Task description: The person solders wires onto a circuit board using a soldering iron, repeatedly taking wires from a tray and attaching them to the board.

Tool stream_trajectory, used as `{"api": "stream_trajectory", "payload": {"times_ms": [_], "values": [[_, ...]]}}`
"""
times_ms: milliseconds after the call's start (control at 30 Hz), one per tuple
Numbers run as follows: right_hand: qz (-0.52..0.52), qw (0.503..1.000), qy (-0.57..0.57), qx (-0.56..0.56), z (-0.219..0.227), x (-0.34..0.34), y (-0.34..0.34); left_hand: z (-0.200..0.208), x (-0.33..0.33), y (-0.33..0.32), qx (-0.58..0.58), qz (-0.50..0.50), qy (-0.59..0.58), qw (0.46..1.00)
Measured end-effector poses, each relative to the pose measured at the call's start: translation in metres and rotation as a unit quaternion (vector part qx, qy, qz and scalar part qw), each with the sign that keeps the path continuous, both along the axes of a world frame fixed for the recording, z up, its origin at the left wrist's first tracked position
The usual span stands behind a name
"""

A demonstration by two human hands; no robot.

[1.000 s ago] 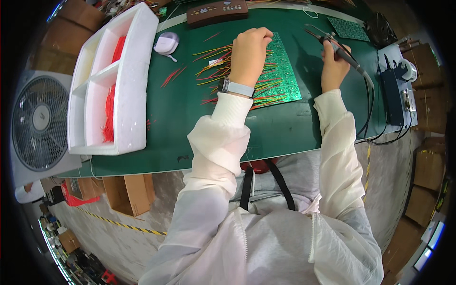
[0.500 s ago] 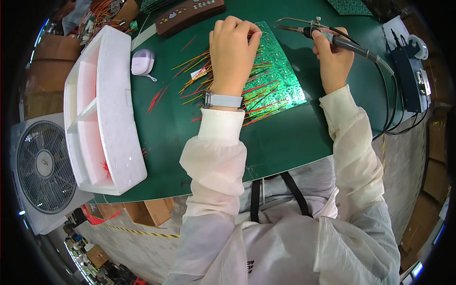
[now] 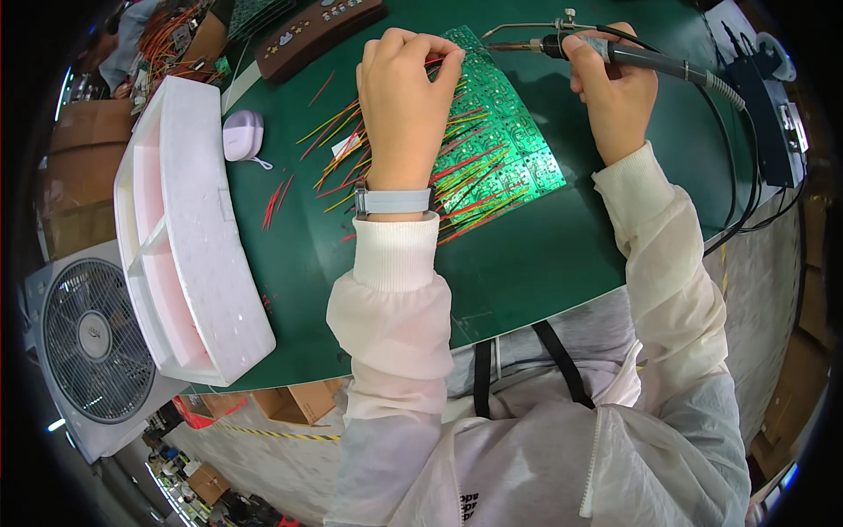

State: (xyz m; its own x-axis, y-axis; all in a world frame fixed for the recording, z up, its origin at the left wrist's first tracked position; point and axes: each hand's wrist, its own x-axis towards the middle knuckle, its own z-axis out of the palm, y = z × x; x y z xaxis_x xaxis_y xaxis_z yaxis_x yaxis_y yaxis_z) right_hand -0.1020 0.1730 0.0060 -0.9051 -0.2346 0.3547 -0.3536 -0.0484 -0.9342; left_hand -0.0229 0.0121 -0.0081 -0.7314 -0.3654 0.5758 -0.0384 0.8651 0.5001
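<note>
Tabletop point(image 3: 544, 277): stretched wide and green beneath the work.
Foam box point(image 3: 211, 263): stood at the left of the tabletop, white and split into compartments.
Fan point(image 3: 92, 342): stood beyond the foam box, grey and round-grilled.
Circuit board point(image 3: 520, 123): lay flat near the middle of the tabletop, between the hands, shining brightest toward its near right corner.
Left hand point(image 3: 406, 110): reached across the far left part of the circuit board, back upward, with thumb and forefinger pinched together on a red wire point(image 3: 434, 61); wore a watch point(image 3: 395, 201) with a pale strap at the wrist.
Right hand point(image 3: 616, 97): curled closed around the grip of a soldering iron point(image 3: 654, 61), to the right of the circuit board.
Soldering iron: pointed left, with its tip near the pinched fingers but apart from them; could not tell whether touching the circuit board.
Blue box point(image 3: 760, 132): stood at the right end of the tabletop, beside black cables point(image 3: 753, 193).
Brown case point(image 3: 320, 35): lay at the far side, dotted with small ornaments.
Wires point(image 3: 470, 171): fanned out in red, yellow and black over the circuit board's left side and past its edge.
Lilac case point(image 3: 242, 134): sat near the foam box, with a short strap.
Loose red strands point(image 3: 279, 202): lay nearer than the lilac case.
White slip point(image 3: 345, 147): lay among the wires.
</note>
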Motion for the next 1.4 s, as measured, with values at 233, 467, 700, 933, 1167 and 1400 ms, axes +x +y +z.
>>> {"api": "stream_trajectory", "payload": {"times_ms": [233, 467, 700, 933, 1167, 1400], "values": [[-0.001, 1.0, 0.011, 0.025, -0.001, 0.0, 0.001, 0.0, 0.001, 0.0, 0.001, -0.006, 0.002, 1.0], [-0.001, 1.0, 0.012, 0.015, -0.002, -0.001, 0.0, 0.0, 0.0, -0.002, -0.026, -0.009, 0.009, 1.0], [-0.007, 0.999, 0.011, 0.046, -0.006, -0.002, 0.003, 0.0, -0.001, -0.001, -0.034, -0.002, 0.009, 0.999], [0.025, 0.997, 0.062, 0.034, -0.011, -0.004, 0.005, 0.001, -0.001, 0.0, -0.06, 0.002, 0.014, 0.998], [0.038, 0.993, 0.102, 0.034, -0.012, -0.005, 0.007, 0.001, -0.001, 0.001, -0.082, 0.012, 0.014, 0.996], [0.041, 0.986, 0.152, 0.054, -0.014, -0.009, 0.009, 0.0, -0.001, 0.001, -0.07, 0.009, 0.018, 0.997]]}}
